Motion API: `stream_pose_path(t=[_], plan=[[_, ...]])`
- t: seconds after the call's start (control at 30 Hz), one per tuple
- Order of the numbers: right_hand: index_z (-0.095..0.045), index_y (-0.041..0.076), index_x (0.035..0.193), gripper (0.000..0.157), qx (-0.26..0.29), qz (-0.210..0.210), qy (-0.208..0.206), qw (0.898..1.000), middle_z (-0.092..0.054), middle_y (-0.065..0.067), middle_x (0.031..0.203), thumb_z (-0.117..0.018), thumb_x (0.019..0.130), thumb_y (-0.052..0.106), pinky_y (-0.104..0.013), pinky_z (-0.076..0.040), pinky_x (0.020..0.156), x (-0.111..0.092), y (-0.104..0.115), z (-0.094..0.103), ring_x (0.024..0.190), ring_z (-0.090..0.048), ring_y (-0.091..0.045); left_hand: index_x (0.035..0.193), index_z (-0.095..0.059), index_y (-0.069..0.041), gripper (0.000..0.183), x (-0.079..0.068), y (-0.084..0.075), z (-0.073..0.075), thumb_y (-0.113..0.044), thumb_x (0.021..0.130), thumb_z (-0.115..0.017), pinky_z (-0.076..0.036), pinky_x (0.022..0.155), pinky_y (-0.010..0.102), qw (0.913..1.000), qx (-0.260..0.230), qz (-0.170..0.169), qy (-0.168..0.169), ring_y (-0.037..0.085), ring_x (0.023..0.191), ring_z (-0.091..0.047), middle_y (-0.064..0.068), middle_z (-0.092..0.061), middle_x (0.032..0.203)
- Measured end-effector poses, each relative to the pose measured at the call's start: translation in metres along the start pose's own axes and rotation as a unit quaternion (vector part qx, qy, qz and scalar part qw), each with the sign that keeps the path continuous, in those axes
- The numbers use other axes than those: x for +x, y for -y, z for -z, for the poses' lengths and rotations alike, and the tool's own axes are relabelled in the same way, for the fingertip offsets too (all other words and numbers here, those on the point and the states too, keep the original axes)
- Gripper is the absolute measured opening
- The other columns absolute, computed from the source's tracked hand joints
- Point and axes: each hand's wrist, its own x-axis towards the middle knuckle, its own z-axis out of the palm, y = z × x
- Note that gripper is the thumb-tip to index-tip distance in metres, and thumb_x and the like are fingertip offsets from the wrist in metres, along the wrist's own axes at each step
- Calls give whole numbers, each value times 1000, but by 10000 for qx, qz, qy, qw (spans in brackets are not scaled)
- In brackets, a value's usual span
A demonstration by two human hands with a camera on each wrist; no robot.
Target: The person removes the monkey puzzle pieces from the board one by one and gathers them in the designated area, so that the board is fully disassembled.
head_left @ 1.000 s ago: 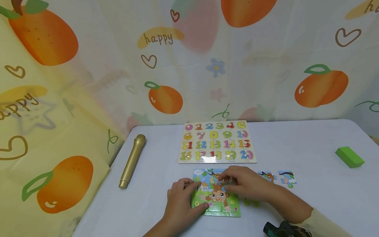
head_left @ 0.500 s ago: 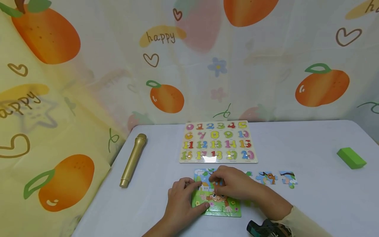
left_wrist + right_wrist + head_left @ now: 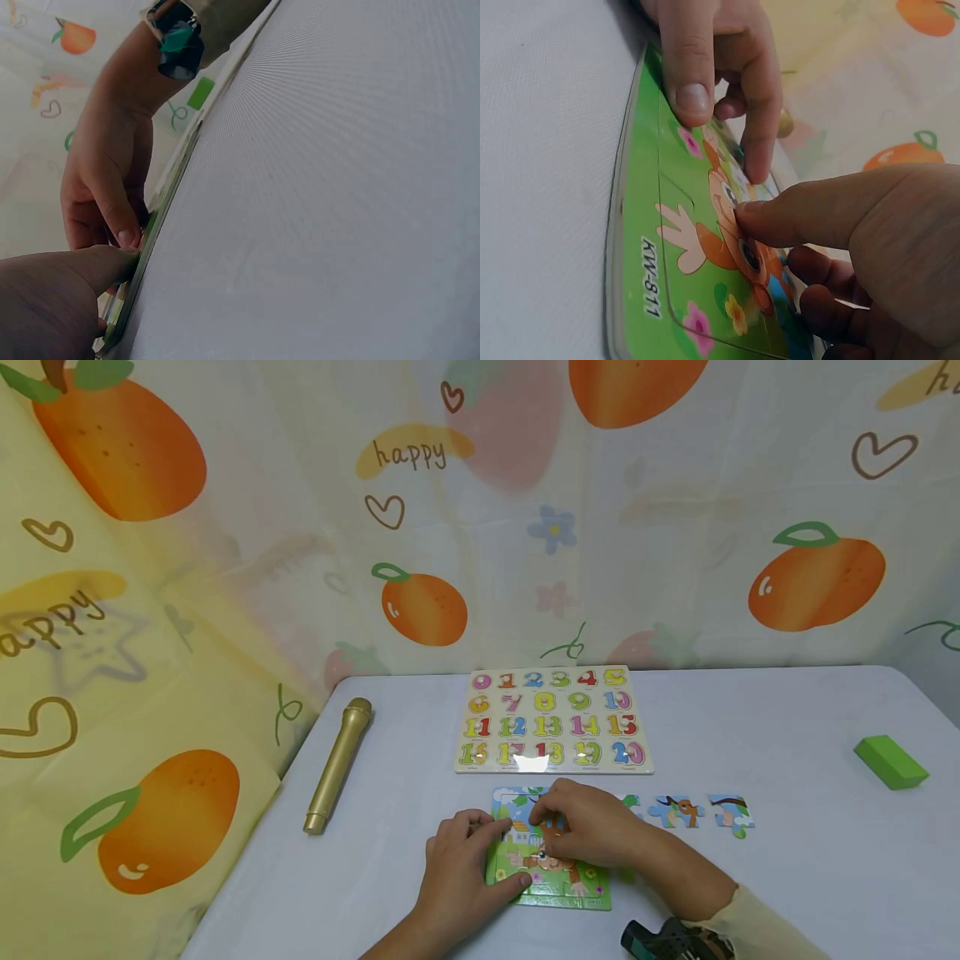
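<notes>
A monkey jigsaw puzzle (image 3: 562, 900) with a green rim lies at the front middle of the table. On its left side rests my left hand (image 3: 459, 878), thumb and fingers laid fairly straight on the picture. My right hand (image 3: 588, 825) reaches over from the right, thumb and forefinger on a puzzle piece in the upper middle that they mostly cover. In the right wrist view, the right thumb (image 3: 780, 217) touches the monkey's face, the other fingers curled in beyond it. The left thumb (image 3: 690, 75) presses near a pink flower at the puzzle's edge.
Two loose puzzle pieces, one (image 3: 677, 811) beside another (image 3: 732, 812), lie right of the puzzle; more show partly behind the right hand. A number board (image 3: 553, 718) lies behind. A gold microphone (image 3: 337, 768) is at left, a green block (image 3: 890, 762) at far right.
My right hand has shifted left over the puzzle, covering the monkey's upper part, then holds nearly still. The left hand stays in place. The head view has shifted slightly.
</notes>
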Motion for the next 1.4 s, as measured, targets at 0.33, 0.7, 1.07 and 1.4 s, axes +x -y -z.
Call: stream_pose_path(t=[0.33,0.7,1.07,1.4], plan=[[-76,22,105,20,-25,-268,-48,9996,-55,9,99,-83,87,16,-31,-48,75,2,4,-4,84,-53,-9,135,-74,-24,64,0,-1,1,-55,81,-89,-33,85,42,10000,8,-20,-21,16,111,-45,-7,-53,126],[-74,20,107,23,146,-340,29,9993,-56,5,109,-81,87,13,-36,-46,75,-1,8,-3,85,-54,-12,134,-74,-24,63,0,-5,2,-57,81,-88,-34,85,43,9999,102,13,-70,17,112,-46,-6,-54,125],[-73,20,108,22,225,-469,83,9986,-56,6,109,-81,89,12,-36,-47,77,-1,11,-2,88,-55,-13,130,-71,-22,69,2,-15,-6,-64,78,-86,-34,89,49,9985,336,402,-147,22,115,-45,2,-53,125],[-72,20,110,23,210,-506,139,9984,-54,7,109,-79,90,11,-35,-46,77,0,10,-4,88,-54,-14,131,-70,-23,70,2,-17,-7,-63,76,-88,-34,88,49,9979,405,481,-147,24,116,-46,2,-53,125]])
